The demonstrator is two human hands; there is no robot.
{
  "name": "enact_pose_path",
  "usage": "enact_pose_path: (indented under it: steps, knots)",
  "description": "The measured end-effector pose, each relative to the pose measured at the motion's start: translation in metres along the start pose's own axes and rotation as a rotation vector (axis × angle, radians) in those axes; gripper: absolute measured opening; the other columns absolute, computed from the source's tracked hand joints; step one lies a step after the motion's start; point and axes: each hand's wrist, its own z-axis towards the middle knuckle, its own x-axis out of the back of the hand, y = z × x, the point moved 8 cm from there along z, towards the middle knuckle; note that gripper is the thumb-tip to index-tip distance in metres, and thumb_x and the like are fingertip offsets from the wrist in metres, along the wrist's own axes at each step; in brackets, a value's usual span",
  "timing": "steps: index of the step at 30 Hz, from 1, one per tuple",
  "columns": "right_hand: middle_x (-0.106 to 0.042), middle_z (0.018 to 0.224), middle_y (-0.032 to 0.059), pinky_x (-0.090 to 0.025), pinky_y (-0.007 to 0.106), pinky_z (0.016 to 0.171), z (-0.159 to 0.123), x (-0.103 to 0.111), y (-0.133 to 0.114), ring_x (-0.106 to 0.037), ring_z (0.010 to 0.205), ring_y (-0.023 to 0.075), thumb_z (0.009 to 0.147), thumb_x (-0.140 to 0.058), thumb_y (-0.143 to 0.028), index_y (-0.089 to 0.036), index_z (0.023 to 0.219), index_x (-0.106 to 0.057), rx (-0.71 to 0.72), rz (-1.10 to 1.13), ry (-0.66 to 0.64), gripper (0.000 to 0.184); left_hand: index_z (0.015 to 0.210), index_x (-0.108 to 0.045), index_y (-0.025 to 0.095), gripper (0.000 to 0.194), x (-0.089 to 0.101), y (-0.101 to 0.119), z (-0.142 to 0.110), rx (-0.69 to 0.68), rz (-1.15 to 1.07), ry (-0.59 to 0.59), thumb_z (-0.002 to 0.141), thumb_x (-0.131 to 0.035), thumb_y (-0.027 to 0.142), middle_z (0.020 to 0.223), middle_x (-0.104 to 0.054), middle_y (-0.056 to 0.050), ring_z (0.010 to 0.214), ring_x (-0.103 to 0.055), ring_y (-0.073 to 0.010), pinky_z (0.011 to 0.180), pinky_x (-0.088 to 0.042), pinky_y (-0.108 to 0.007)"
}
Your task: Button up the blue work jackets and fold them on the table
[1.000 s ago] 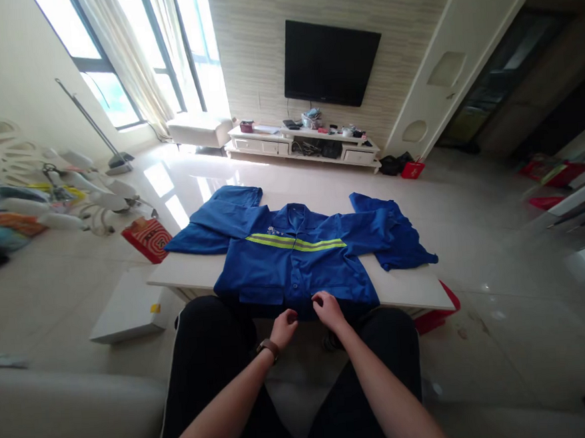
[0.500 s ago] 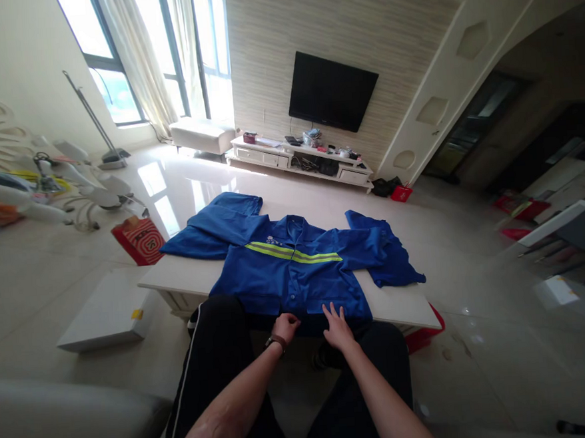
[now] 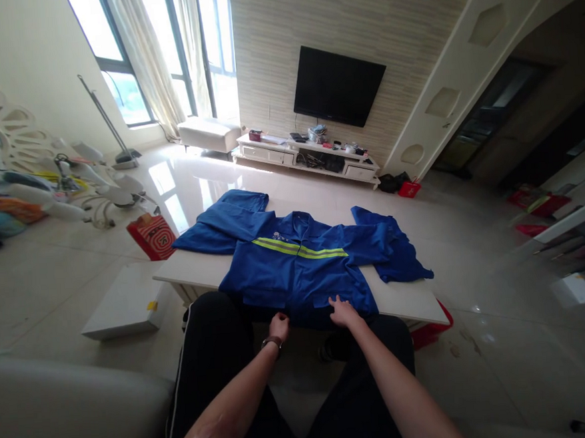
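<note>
A blue work jacket (image 3: pixel 303 271) with a yellow-and-grey reflective stripe lies spread face up on a low white table (image 3: pixel 188 267), its collar away from me and its hem hanging at the near edge. My left hand (image 3: pixel 279 327) is closed at the hem, thumb and fingers pinched on the cloth left of the front opening. Over the lower right pocket rests my right hand (image 3: pixel 345 311), its index finger stretched out on the fabric. More blue cloth (image 3: pixel 206 235) lies beyond the left sleeve, and another blue piece (image 3: pixel 408 257) beside the right sleeve.
A white box (image 3: pixel 121 308) and a red patterned bag (image 3: pixel 152 237) stand on the floor at the left. Something red (image 3: pixel 433 329) shows under the table's right end. Across the floor are a TV cabinet (image 3: pixel 268 155) and a white bench (image 3: pixel 210 135).
The whole view has shifted slightly. My left hand has moved a little left along the hem, away from the front opening. My right hand's fingers have gone from spread to mostly drawn in.
</note>
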Motion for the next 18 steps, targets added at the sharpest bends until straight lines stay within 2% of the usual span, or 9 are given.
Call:
enact_pose_path:
  steps: [2, 5, 8, 10, 12, 14, 16, 18]
  knots:
    - [-0.030, 0.168, 0.0230, -0.032, 0.052, 0.122, -0.001, 0.004, -0.003, -0.045, 0.148, 0.0381, 0.079, -0.060, -0.015, -0.017, 0.162, -0.041, 0.015, -0.002, 0.011, 0.085, 0.096, -0.064, 0.015, 0.010, 0.003, 0.008, -0.004, -0.053, 0.023, 0.014, 0.089, -0.059, 0.018, 0.095, -0.073, -0.013, 0.082, -0.072, -0.0223, 0.074, -0.055, -0.031]
    - [-0.036, 0.165, 0.0236, -0.033, 0.053, 0.121, -0.004, 0.009, -0.008, -0.048, 0.145, 0.0387, 0.075, -0.061, -0.015, -0.016, 0.157, -0.048, 0.040, 0.026, 0.041, 0.083, 0.095, -0.065, 0.016, 0.014, 0.000, 0.028, -0.014, -0.162, 0.048, -0.023, 0.087, -0.055, 0.010, 0.098, -0.072, -0.010, 0.084, -0.070, -0.0190, 0.081, -0.052, -0.029]
    - [-0.042, 0.162, 0.0225, -0.035, 0.053, 0.120, -0.007, 0.015, -0.007, -0.051, 0.143, 0.0395, 0.070, -0.064, -0.014, -0.017, 0.149, -0.059, 0.069, 0.127, 0.077, 0.078, 0.096, -0.066, 0.017, 0.025, -0.006, 0.057, -0.025, -0.274, 0.072, -0.108, 0.081, -0.053, 0.002, 0.095, -0.072, -0.005, 0.080, -0.068, -0.0147, 0.079, -0.050, -0.025]
    - [-0.051, 0.156, 0.0200, -0.036, 0.051, 0.120, -0.008, 0.022, 0.001, -0.055, 0.139, 0.0383, 0.066, -0.066, -0.012, -0.018, 0.138, -0.068, 0.086, 0.249, 0.104, 0.072, 0.095, -0.067, 0.018, 0.025, -0.011, 0.081, -0.032, -0.360, 0.090, -0.216, 0.080, -0.053, 0.003, 0.093, -0.071, -0.004, 0.076, -0.067, -0.0142, 0.075, -0.050, -0.024]
    - [-0.067, 0.140, 0.0152, -0.042, 0.046, 0.116, -0.007, 0.032, 0.018, -0.063, 0.129, 0.0342, 0.064, -0.067, -0.011, -0.020, 0.124, -0.075, 0.091, 0.414, 0.136, 0.061, 0.094, -0.067, 0.018, 0.020, -0.012, 0.108, -0.039, -0.459, 0.112, -0.332, 0.082, -0.053, 0.009, 0.091, -0.071, -0.004, 0.073, -0.066, -0.0154, 0.071, -0.050, -0.026]
    - [-0.077, 0.117, 0.0095, -0.053, 0.042, 0.103, -0.006, 0.047, 0.045, -0.071, 0.112, 0.0290, 0.068, -0.068, -0.014, -0.021, 0.112, -0.077, 0.072, 0.608, 0.183, 0.046, 0.093, -0.066, 0.018, 0.015, -0.010, 0.137, -0.042, -0.549, 0.137, -0.398, 0.084, -0.054, 0.018, 0.090, -0.071, -0.004, 0.073, -0.067, -0.0168, 0.071, -0.051, -0.027]
    - [-0.078, 0.099, 0.0061, -0.059, 0.038, 0.087, -0.005, 0.067, 0.080, -0.074, 0.096, 0.0253, 0.074, -0.066, -0.019, -0.022, 0.105, -0.075, 0.024, 0.809, 0.271, 0.032, 0.093, -0.066, 0.019, 0.015, -0.007, 0.167, -0.038, -0.601, 0.157, -0.430, 0.085, -0.055, 0.026, 0.090, -0.072, -0.003, 0.073, -0.068, -0.0178, 0.073, -0.051, -0.028]
    - [-0.076, 0.091, 0.0058, -0.059, 0.036, 0.078, -0.005, 0.089, 0.120, -0.073, 0.087, 0.0234, 0.080, -0.064, -0.023, -0.023, 0.096, -0.071, -0.047, 0.991, 0.405, 0.018, 0.093, -0.066, 0.019, 0.017, -0.011, 0.195, -0.030, -0.617, 0.177, -0.470, 0.085, -0.055, 0.029, 0.089, -0.072, -0.003, 0.073, -0.068, -0.0182, 0.073, -0.051, -0.028]
